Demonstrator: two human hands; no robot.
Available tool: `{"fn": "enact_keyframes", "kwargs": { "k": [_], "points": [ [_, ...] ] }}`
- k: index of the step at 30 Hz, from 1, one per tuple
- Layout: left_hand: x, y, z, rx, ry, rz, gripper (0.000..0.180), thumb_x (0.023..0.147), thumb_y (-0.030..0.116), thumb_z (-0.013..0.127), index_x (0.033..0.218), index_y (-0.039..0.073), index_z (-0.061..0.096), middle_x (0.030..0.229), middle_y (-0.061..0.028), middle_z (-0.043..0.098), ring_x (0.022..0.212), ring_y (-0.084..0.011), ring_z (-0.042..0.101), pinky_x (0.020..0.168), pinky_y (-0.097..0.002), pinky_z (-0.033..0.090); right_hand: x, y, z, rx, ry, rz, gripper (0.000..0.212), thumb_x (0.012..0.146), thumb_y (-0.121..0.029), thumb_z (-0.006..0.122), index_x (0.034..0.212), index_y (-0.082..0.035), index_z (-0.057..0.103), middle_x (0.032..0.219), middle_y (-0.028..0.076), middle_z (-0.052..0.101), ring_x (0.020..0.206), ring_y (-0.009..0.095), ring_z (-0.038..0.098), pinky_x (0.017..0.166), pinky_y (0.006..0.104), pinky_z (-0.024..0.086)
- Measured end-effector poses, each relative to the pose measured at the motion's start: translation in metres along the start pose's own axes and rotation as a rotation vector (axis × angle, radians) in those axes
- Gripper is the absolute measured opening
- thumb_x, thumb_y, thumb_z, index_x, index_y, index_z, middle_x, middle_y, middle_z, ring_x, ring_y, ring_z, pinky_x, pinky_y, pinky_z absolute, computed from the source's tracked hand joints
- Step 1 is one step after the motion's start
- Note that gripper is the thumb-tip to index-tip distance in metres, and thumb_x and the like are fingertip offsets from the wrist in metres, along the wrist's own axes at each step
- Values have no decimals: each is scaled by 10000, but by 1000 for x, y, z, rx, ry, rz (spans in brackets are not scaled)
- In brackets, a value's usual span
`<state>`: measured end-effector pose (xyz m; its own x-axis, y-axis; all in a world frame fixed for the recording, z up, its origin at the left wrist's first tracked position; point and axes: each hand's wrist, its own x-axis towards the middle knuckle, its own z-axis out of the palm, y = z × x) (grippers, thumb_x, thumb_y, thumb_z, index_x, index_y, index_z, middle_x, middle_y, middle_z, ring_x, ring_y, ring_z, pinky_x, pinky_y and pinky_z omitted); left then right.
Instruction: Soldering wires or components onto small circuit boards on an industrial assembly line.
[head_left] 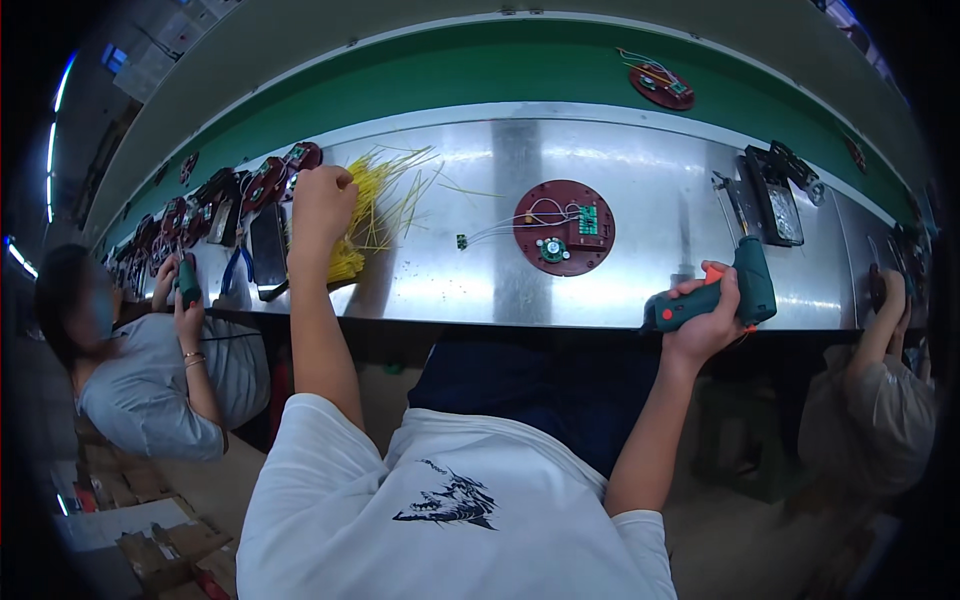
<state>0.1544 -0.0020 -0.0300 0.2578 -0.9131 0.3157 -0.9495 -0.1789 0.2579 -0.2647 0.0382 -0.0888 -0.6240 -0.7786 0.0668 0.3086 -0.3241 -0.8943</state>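
Observation:
My left hand (324, 200) is closed, fingers curled, at the upper end of a heap of thin yellow wire-like strands (372, 205); what it pinches, if anything, is hidden. In my right hand (712, 325) is a dark green, pistol-shaped cordless screwdriver (757, 282) with an orange trigger, its long thin shaft pointing away from me. Between my hands a round dark red casing (565, 255) lies on the bench, with a green circuit board (588, 220) and a small round green part inside. White wires run left from it to a tiny board (462, 241).
Several red casings with wires (265, 182) line the bench's left side, beside blue-handled pliers (238, 265) and a black box (269, 245). A black tray (775, 205) stands at right. Another casing (662, 86) lies on the green strip. Co-workers (150, 370) sit on both sides.

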Motion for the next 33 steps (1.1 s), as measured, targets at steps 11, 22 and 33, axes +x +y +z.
{"fn": "enact_keyframes", "kwargs": {
  "k": [11,22,33],
  "points": [
    [0,-17,3,-10,-128,77,133,830,64,656,897,-28,725,962,-201,681,882,-348,638,858,-408,500,-3,-6,4,-16,5,25,292,975,-283,516,945,-1,588,650,69,582,501,138,566,479,278,482],
    [3,-18,4,-290,211,179,114,948,83,556,975,-20,596,892,-198,666,814,-380,641,748,-439,496,1,-4,3,-8,-16,26,285,976,-271,510,949,2,586,685,78,586,497,147,547,481,287,470],
    [2,-18,6,-163,169,112,141,942,98,577,1012,-1,649,842,-205,681,755,-352,670,695,-395,507,-2,-6,5,12,-1,62,283,978,-274,513,943,-4,590,597,74,553,480,155,524,484,284,454]
  ]
}}
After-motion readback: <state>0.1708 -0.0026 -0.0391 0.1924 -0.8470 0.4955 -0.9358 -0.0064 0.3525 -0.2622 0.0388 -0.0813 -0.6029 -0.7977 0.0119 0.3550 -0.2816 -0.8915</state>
